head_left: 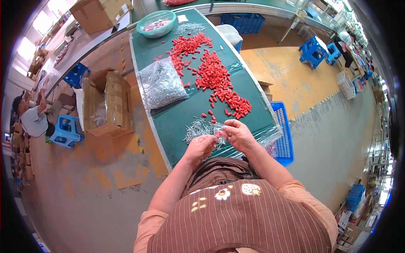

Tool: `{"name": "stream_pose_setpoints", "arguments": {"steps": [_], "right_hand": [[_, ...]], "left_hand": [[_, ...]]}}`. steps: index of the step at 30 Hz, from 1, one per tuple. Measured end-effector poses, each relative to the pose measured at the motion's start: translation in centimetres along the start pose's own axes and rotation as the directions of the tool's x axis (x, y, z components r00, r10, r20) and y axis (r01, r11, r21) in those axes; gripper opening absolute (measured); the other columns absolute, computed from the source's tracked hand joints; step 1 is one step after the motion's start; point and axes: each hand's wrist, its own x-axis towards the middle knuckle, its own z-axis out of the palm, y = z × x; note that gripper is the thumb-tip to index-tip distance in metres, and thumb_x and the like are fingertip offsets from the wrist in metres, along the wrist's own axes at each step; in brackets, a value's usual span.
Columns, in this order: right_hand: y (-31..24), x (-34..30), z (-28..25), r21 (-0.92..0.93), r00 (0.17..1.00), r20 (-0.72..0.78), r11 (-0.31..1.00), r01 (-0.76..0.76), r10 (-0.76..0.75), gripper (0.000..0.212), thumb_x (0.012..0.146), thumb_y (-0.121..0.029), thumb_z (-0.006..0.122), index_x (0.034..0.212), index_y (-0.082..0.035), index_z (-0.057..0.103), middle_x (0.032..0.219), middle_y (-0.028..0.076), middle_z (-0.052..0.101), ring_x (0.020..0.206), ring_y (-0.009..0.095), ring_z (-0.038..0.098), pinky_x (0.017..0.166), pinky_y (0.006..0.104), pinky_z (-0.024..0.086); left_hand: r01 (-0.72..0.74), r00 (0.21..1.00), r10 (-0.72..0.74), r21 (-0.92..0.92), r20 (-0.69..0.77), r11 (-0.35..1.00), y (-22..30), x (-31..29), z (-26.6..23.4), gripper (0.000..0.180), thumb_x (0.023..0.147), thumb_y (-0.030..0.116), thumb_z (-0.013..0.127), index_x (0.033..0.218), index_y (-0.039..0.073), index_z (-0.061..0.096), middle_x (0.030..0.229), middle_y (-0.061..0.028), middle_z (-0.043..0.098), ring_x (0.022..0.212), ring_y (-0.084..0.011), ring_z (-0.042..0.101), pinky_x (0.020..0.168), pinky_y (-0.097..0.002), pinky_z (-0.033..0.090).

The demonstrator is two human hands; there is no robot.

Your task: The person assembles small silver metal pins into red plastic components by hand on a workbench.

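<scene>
Between my two hands is a small clear plastic bag [220, 134] with red pieces inside. My left hand [201, 147] pinches its left side with closed fingers. On its other side, the fingers of my right hand [237, 134] are closed on the bag's upper right edge. Just beyond my left hand lies a pile of silver screws [197, 129] on the green table [177, 145]. Red plastic plugs [213, 71] spread in heaps up the middle of the table, a few loose ones lying close to my hands.
A large clear bag of metal screws [160, 82] lies at the table's left. At the far end stands a green basket [156, 23]. A blue crate [283, 135] sits by the right edge, an open cardboard box [107, 103] on the left floor. Another person [33, 118] sits far left.
</scene>
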Motion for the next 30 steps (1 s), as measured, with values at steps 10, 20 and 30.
{"name": "stream_pose_setpoints", "arguments": {"steps": [10,20,30], "right_hand": [[-7.5,-4.2,-11.4,-0.531,0.737,-0.176,0.694,0.487,-0.652,0.010,0.082,0.000,0.057,0.092,0.003,0.055,0.086,0.010,0.061,0.077,0.021,0.064,0.073,0.0310,0.053],[-10.6,-5.7,-20.8,-0.963,0.483,-0.153,0.240,0.122,-0.862,0.022,0.081,0.000,0.057,0.102,0.002,0.059,0.088,0.007,0.063,0.081,0.012,0.060,0.074,0.0261,0.048],[-2.2,-2.5,-0.8,-0.801,0.863,0.343,0.365,0.475,-0.371,0.018,0.085,-0.013,0.062,0.100,-0.002,0.062,0.089,0.003,0.059,0.082,0.009,0.054,0.073,0.0239,0.045]], "left_hand": [[-0.023,0.999,0.029,-0.312,0.015,0.950,0.1,-0.5,-0.9,0.035,0.080,0.004,0.054,0.114,0.003,0.044,0.088,-0.0089,0.056,0.054,-0.0098,0.042,0.043,-0.0209,0.035],[-0.126,0.992,0.127,-0.084,0.003,0.988,0.8,0.2,0.0,0.032,0.087,0.011,0.057,0.115,0.001,0.045,0.105,-0.0163,0.058,0.066,-0.0118,0.055,0.045,-0.0221,0.044],[-0.178,0.971,0.190,0.089,-0.148,0.980,-0.5,0.5,0.3,0.014,0.086,0.018,0.062,0.086,0.004,0.060,0.072,-0.0030,0.061,0.046,-0.0035,0.038,0.039,-0.0190,0.026]]}}
